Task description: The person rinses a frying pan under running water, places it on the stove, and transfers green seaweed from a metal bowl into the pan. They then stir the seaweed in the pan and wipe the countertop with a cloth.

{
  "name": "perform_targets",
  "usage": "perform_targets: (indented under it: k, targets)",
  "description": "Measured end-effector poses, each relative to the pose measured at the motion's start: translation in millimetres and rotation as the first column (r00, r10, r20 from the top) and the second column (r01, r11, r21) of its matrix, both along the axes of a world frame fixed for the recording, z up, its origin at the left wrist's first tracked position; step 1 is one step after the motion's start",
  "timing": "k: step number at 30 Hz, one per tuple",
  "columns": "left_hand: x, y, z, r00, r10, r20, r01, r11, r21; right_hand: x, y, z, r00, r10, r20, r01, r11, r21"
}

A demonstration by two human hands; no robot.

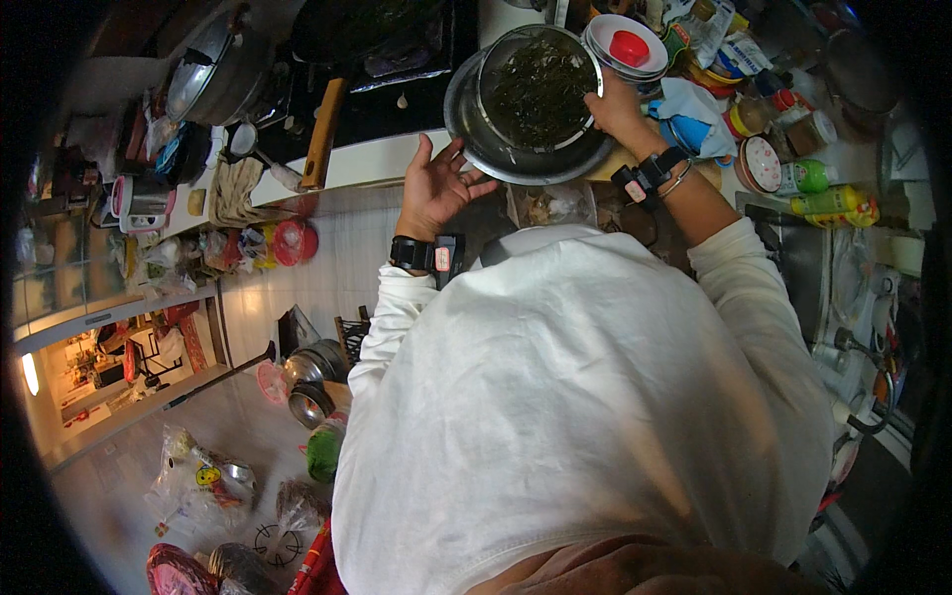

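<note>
A metal bowl (pixel 487 97) holds dark green leafy food, and my right hand (pixel 619 110) grips its right rim. Beneath it lies a wider steel basin (pixel 535 169), its lower and left rim showing. My left hand (pixel 444 187), palm up with fingers apart, is at the basin's lower left edge and holds nothing; whether its fingertips touch the rim I cannot tell. Just beyond my right hand stand stacked white dishes (pixel 648 46) with a small red bowl (pixel 629 49) on top.
A wok with a wooden handle (pixel 324 134) is on the black stove (pixel 379 111) at the left. Bottles and a floral bowl (pixel 758 163) crowd the right counter, near the sink (pixel 799 275). A cloth (pixel 234 186) hangs over the left counter edge.
</note>
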State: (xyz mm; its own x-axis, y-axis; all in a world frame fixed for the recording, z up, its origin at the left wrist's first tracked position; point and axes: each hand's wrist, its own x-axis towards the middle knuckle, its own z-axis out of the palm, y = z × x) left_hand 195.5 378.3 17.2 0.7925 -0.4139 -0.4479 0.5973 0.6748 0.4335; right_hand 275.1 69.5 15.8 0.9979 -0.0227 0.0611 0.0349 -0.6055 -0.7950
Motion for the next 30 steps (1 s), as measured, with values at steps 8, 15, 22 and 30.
perform_targets:
  k: [8,15,22,30]
  targets:
    - [-1,-1,0,0.999,0.037,-0.002,-0.037,0.999,0.009,-19,10,-8,0.934,-0.019,-0.356,0.118,0.958,0.260]
    - [-2,-2,1,0.999,0.033,0.003,-0.033,0.999,-0.014,-16,-2,-18,0.897,-0.022,-0.442,0.205,0.905,0.372]
    - [-2,0,-3,1.000,0.027,0.004,-0.027,0.999,-0.036,-8,-15,-3,0.963,-0.128,-0.238,0.199,0.931,0.305]
    - [-3,-1,-2,1.000,0.030,-0.003,-0.030,1.000,-0.002,13,-41,3,0.997,-0.069,0.025,0.070,0.996,-0.049]
